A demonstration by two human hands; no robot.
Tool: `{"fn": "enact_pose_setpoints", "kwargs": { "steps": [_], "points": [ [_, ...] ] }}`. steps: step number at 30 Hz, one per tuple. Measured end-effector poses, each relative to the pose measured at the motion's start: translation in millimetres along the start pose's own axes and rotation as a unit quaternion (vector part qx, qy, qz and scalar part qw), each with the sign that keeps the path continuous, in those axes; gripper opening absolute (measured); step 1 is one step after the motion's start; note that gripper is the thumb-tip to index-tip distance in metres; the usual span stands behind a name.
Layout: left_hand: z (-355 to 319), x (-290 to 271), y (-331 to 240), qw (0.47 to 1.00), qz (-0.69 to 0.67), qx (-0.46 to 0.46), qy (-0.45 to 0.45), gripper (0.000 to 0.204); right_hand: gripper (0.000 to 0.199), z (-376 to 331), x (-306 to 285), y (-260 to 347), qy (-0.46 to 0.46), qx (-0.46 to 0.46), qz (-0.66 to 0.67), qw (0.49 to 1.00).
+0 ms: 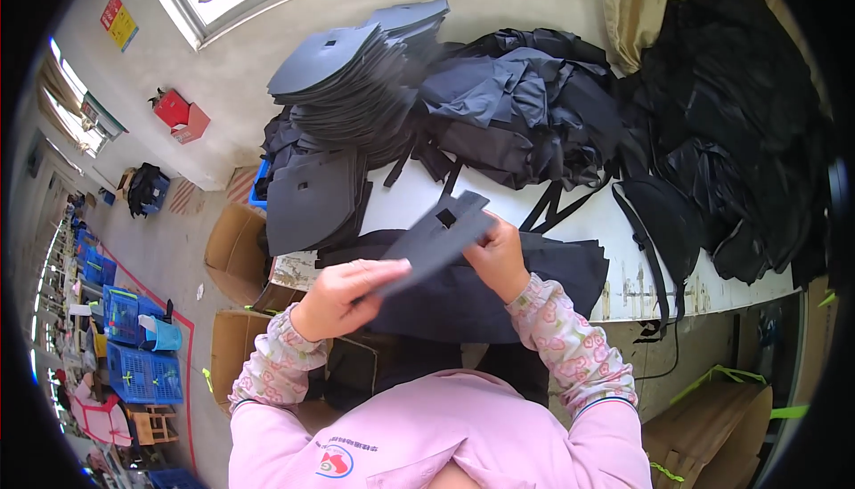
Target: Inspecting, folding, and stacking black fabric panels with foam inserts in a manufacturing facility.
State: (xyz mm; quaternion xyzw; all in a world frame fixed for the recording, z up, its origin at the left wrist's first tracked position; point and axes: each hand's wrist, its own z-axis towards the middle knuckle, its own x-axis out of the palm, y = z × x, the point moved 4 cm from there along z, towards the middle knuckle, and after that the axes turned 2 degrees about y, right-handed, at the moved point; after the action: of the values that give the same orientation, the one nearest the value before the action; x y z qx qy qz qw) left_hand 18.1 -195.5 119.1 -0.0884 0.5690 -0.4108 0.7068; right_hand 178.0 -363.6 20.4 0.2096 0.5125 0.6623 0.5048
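A dark grey foam-like panel (434, 238) with a small square cutout is tilted in front of me above the table, its lower end smeared by motion. My right hand (499, 257) grips its right edge near the upper end. At the lower left end, my left hand (347, 297) holds the panel between its straight fingers and thumb. Under both hands, black fabric (561, 275) lies over the table's near edge. Similar grey panels (312, 199) lie in a small pile to the left, beside a tall, leaning stack of them (352, 88).
Heaped black fabric pieces (525, 115) cover the back of the white table (401, 188). A large black pile (721, 115) rises at the right, with a black strapped piece (659, 231) before it. Cardboard boxes (236, 253) stand at the left; another box (712, 427) sits lower right.
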Motion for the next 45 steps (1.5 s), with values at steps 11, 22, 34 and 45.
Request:
{"fn": "enact_pose_setpoints", "kwargs": {
  "steps": [11,22,34,45],
  "points": [
    [38,61,39,0.990,0.058,-0.016,-0.126,0.023,0.033,-16,-6,-2,0.322,0.258,0.429,0.804],
    [22,22,62,0.915,-0.275,-0.166,-0.244,0.010,0.037,18,-66,-29,0.333,0.084,-0.047,0.938],
    [-159,-84,193,0.849,-0.074,-0.359,-0.382,0.011,0.038,-17,-119,-102,0.285,0.130,-0.291,0.904],
    [133,128,129,0.934,-0.174,-0.164,0.267,0.055,0.060,-27,-108,-26,0.242,-0.031,-0.381,0.892]
  ]
}}
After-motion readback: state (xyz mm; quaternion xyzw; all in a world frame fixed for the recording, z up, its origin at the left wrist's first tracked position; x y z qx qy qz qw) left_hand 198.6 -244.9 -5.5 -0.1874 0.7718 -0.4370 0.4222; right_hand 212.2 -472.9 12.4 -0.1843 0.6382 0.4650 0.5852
